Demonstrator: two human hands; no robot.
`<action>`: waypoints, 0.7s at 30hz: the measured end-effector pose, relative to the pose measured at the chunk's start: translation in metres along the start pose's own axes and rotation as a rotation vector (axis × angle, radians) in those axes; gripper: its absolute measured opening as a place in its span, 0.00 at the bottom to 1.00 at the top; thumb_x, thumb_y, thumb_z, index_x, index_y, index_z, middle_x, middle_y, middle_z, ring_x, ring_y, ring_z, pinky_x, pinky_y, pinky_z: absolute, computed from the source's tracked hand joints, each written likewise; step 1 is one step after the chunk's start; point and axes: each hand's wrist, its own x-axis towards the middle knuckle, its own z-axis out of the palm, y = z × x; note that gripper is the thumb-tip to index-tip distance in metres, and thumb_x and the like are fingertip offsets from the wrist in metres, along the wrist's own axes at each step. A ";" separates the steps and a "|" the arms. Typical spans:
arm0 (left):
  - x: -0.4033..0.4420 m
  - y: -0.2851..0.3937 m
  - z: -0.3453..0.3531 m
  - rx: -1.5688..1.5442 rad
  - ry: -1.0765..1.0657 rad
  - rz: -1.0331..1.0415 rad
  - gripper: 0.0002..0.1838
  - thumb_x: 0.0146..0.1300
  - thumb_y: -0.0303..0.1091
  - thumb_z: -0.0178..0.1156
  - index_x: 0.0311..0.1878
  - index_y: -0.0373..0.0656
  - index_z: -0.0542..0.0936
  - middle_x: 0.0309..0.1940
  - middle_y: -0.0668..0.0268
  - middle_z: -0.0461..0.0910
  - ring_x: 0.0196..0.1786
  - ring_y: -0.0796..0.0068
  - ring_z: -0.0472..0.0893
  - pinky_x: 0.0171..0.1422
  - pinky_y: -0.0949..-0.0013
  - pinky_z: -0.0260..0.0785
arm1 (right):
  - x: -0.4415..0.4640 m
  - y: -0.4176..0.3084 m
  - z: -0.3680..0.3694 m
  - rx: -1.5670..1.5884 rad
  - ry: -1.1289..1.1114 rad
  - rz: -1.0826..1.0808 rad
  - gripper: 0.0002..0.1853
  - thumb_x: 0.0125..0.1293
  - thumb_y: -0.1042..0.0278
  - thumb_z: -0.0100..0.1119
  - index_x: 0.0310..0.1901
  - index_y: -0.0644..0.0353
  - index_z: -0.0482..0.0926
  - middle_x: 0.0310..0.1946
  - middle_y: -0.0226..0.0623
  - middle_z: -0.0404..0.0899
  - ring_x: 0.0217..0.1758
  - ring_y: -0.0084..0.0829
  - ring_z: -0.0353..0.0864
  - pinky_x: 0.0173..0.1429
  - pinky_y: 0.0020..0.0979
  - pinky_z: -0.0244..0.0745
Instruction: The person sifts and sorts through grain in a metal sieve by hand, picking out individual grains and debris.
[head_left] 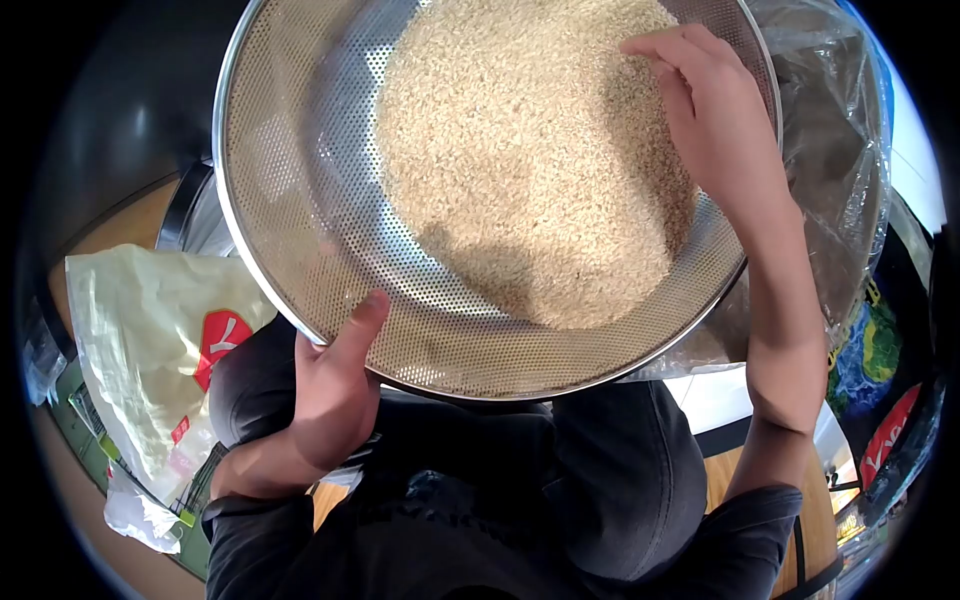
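A wide perforated metal sieve sits tilted above my lap and holds a broad heap of pale rice grains. My left hand grips its near-left rim, the thumb on the inner wall and the other fingers hidden underneath. Over the right side of the heap, my right hand is bent downward at the grains. Its index finger points left and its thumb is apart from it, with nothing visible between them. Whether the fingertips touch the rice is hard to tell.
A cream bag with a red logo lies to the left. On the right, a large container lined with clear plastic stands partly beneath the sieve. Colourful packages are at the far right. My dark-trousered knees are below.
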 end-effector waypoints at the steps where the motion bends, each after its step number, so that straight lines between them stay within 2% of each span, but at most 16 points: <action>1: 0.001 -0.001 0.000 0.003 0.009 0.023 0.26 0.71 0.28 0.61 0.69 0.35 0.68 0.62 0.56 0.76 0.64 0.59 0.77 0.70 0.55 0.69 | -0.001 0.002 0.000 0.005 -0.051 0.057 0.10 0.70 0.79 0.58 0.50 0.59 0.83 0.40 0.39 0.81 0.41 0.38 0.81 0.47 0.35 0.76; 3: 0.000 -0.001 -0.003 0.016 0.004 0.014 0.26 0.71 0.29 0.61 0.69 0.35 0.68 0.63 0.56 0.76 0.64 0.59 0.77 0.70 0.55 0.69 | -0.002 0.002 -0.001 0.012 -0.107 0.117 0.09 0.69 0.78 0.60 0.48 0.60 0.84 0.39 0.39 0.80 0.42 0.39 0.82 0.48 0.36 0.76; 8: 0.000 0.000 -0.004 0.035 -0.014 0.021 0.26 0.71 0.29 0.61 0.69 0.35 0.68 0.63 0.56 0.76 0.64 0.59 0.77 0.70 0.55 0.69 | -0.004 -0.003 0.004 -0.056 -0.163 0.044 0.06 0.64 0.74 0.67 0.42 0.62 0.86 0.39 0.38 0.80 0.48 0.41 0.81 0.54 0.39 0.76; 21: 0.000 0.001 -0.002 0.006 -0.026 0.006 0.25 0.71 0.28 0.61 0.69 0.36 0.69 0.62 0.57 0.76 0.63 0.60 0.78 0.70 0.56 0.70 | -0.006 -0.005 0.013 -0.083 -0.156 0.057 0.05 0.61 0.74 0.69 0.39 0.62 0.86 0.38 0.37 0.80 0.48 0.41 0.81 0.53 0.39 0.76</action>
